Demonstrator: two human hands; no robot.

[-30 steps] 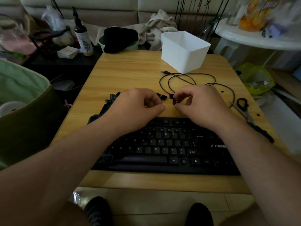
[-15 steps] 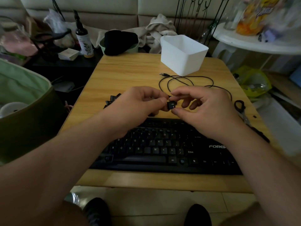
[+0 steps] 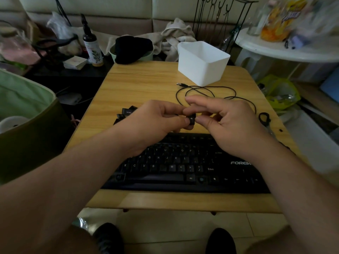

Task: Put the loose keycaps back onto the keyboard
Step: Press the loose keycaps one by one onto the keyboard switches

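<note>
Both hands, left (image 3: 156,123) and right (image 3: 231,123), pinch 1 small square black plastic keycap (image 3: 191,119) above the matte keyboard (image 3: 183,167).

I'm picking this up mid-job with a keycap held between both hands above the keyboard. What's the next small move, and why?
Probably lower the keycap to the keyboard and find its empty socket. The left hand and right hand both pinch it in the air above the top row, printed face up, so it looks ready to seat. More loose keycaps wait on the table behind the left hand.
</note>
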